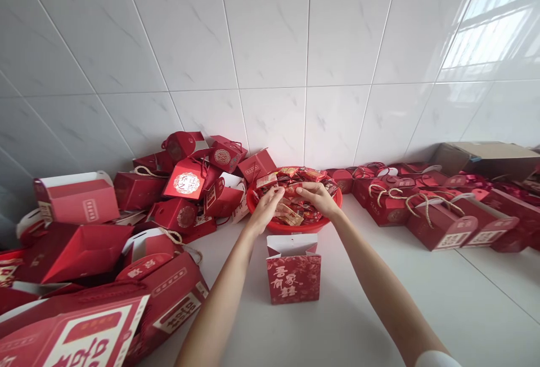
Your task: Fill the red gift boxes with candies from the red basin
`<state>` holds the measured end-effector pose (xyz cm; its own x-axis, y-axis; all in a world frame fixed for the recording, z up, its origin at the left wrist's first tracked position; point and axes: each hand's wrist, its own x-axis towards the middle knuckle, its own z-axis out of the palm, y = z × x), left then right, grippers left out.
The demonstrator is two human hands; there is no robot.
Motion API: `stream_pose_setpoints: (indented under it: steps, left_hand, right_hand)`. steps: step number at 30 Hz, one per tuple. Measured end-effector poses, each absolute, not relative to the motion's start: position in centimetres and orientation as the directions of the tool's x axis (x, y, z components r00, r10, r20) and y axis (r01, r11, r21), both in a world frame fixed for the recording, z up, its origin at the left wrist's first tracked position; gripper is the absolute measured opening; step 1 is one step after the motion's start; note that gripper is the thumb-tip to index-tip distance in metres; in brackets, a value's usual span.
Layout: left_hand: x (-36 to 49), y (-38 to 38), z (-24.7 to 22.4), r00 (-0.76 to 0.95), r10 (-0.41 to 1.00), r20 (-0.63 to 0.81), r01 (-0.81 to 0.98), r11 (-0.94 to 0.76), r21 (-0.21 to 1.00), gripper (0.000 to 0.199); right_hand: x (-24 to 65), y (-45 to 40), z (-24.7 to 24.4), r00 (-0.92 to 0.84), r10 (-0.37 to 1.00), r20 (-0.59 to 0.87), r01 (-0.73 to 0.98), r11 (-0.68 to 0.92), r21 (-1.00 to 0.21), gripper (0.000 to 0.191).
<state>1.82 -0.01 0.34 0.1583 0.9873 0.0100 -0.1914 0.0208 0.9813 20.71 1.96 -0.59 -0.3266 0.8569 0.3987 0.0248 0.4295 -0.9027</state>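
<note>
Both of my hands are over a red plastic basin (337, 209) heaped with wrapped candies (310, 212). My right hand (319, 198) is closed in a pinch at a small red-wrapped candy (290, 190) above the heap. My left hand (269, 206) has its fingers pressed together at the other side of that candy; what lies between its fingertips is hidden. In front of the basin, between my forearms, stands an upright red gift box (293, 280) with white lettering. Its top is open and shows a pale inside.
Many red gift boxes (172, 215) lie piled at the left, some open. More boxes with rope handles (441, 223) stand in rows at the right. A brown cardboard carton (485, 156) sits behind them. A tiled wall (274, 35) bounds the white tabletop (358, 322).
</note>
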Motion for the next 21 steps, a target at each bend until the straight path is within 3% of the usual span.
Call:
stream_pose_setpoints:
  steps: [4,8,11,18,21]
  left_hand:
    - [2.2,0.8,0.1,0.181,0.983,-0.022,-0.337,0.083,0.938,0.035]
    - [2.0,1.4,-0.5,0.066,0.997,0.036,-0.412,-0.006,0.911,0.036]
    - [1.8,1.5,-0.9,0.012,0.997,0.075,-0.439,-0.062,0.896,0.033]
    - [1.6,1.7,-1.1,0.034,0.998,0.053,-0.439,-0.033,0.898,0.035]
    - [1.6,1.7,-1.1,0.034,0.998,0.059,-0.447,-0.037,0.894,0.038]
  right_hand:
    - [20.7,2.0,-0.5,-0.327,0.827,0.457,-0.006,0.482,-0.876,0.038]
    - [20.6,3.0,-1.3,-0.199,0.893,0.404,0.420,0.451,-0.788,0.056]
    - [20.3,3.7,-2.1,-0.206,0.925,0.320,0.615,0.376,-0.693,0.050]
    - [20.4,4.3,-2.4,-0.262,0.934,0.243,0.624,0.355,-0.696,0.012]
    - [20.5,4.1,-2.2,-0.276,0.928,0.249,0.523,0.362,-0.772,0.021]
